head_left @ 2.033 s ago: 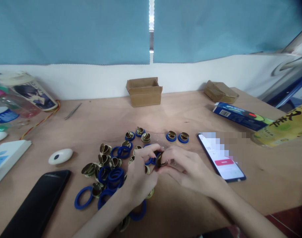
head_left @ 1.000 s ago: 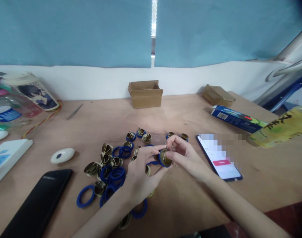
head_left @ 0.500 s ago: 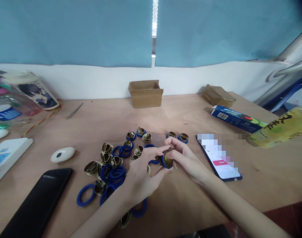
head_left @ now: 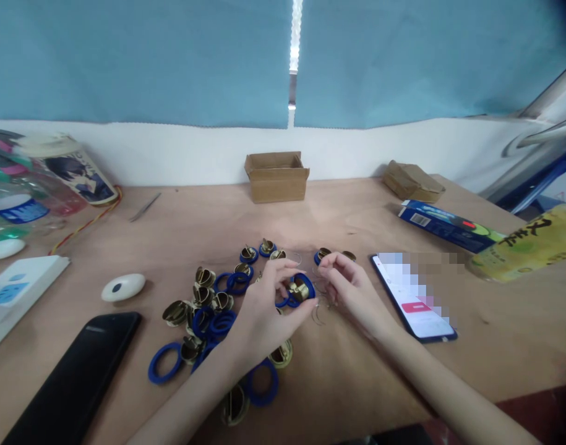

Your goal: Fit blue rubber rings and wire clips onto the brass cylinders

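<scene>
The left hand's grip [head_left: 268, 309] pinches a blue ring [head_left: 310, 283] with a brass fitting [head_left: 299, 291] inside it; just right of it, the right hand's grip [head_left: 353, 290] curls inward, whether on anything one cannot tell. Loose blue rings [head_left: 153, 366] lie on the counter [head_left: 357, 389]; they are left of the left hand's grip.

The left hand [head_left: 266, 314] holds a blue-ringed brass-coloured piece [head_left: 300, 290]

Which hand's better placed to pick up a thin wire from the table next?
Probably the right hand: it's beside the thin wires, though I can't tell if its fingertips pinch one. The left hand holds a brass piece with a blue ring.
</scene>
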Tool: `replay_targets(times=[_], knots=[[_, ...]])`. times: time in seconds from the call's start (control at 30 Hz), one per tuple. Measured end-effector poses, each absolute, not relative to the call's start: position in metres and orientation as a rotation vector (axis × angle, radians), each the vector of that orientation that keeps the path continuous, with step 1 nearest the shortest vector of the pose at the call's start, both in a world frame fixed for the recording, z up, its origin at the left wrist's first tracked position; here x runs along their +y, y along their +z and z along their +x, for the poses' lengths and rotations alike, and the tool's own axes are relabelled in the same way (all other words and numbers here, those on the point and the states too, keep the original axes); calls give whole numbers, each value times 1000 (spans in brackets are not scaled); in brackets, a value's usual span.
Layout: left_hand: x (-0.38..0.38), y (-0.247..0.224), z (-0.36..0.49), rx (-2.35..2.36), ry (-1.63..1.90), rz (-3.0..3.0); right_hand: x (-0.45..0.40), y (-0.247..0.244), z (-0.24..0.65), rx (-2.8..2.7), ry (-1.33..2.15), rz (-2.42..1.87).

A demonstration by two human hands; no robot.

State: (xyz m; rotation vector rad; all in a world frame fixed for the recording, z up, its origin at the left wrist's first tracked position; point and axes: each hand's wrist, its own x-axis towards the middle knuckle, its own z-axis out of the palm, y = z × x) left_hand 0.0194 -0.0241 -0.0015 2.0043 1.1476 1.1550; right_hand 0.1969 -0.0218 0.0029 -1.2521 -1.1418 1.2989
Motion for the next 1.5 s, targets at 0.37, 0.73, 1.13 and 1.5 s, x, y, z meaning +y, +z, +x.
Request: replay_targets(times=[0.37,0.73,1.13,1.5], knots=[[-23,4,20,1175,1167,2332,-34,6,194,-1562,942,-1085],[-21,-7,14,1145,993,2353,-22,14,216,-1735,453,-1304],[-16,-13,12,1183,609,2610,8,10,278,-1421,-65,-1935],[-14,-13,13,1140,472,2702,15,-13,278,-1532,-31,-2102]])
